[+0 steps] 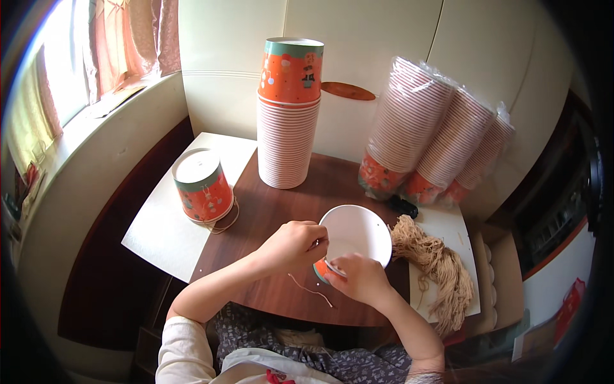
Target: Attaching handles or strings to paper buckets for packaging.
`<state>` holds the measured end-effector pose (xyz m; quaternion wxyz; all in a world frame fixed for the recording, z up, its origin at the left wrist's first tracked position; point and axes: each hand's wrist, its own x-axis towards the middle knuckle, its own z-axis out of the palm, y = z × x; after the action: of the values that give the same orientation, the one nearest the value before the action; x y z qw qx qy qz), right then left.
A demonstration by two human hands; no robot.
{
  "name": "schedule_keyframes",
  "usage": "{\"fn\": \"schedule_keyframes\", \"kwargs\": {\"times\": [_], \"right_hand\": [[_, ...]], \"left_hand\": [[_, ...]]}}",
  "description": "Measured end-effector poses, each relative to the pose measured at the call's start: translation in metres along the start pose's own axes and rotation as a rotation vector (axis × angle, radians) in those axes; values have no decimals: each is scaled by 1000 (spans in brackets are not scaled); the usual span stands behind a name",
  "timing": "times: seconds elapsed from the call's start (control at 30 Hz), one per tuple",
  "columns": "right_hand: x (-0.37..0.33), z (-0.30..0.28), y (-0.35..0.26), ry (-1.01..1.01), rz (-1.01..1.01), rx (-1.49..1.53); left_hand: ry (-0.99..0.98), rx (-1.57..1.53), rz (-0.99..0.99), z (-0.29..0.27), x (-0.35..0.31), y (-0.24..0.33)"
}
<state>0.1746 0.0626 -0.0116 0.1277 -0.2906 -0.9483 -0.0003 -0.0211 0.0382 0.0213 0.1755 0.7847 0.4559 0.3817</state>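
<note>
A loose cord lies nearest, before the white-lined bucket. The right hand grips the bucket's near rim, thumb outside; the left hand has its fingers curled together at the rim's left, their contents, if any, hard to make out. Right of the bucket spreads a twine bundle; beyond it, left to right, stand an upturned bucket, a tall stack and bagged stacks.

Cream cloth top, dark grey pale-printed cloth bottoms
Elbow-length left sleeve; bright red detail in front.

Open orange tub, white inside
</note>
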Motion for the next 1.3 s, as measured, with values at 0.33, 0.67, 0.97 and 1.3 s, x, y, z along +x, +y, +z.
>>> {"fn": "schedule_keyframes", "kwargs": {"times": [0.33,0.67,0.97,1.3], "right_hand": [[25,4,7,255,164,571],[31,13,12,217,139,509],[30,14,6,174,211,445],[17,9,-1,175,220,554]], "left_hand": [[-60,50,-10,3,4,4],[-18,12,24,11,9,6],[-63,-72,-36,11,8,10],[-89,-37,-130,-21,8,16]]}}
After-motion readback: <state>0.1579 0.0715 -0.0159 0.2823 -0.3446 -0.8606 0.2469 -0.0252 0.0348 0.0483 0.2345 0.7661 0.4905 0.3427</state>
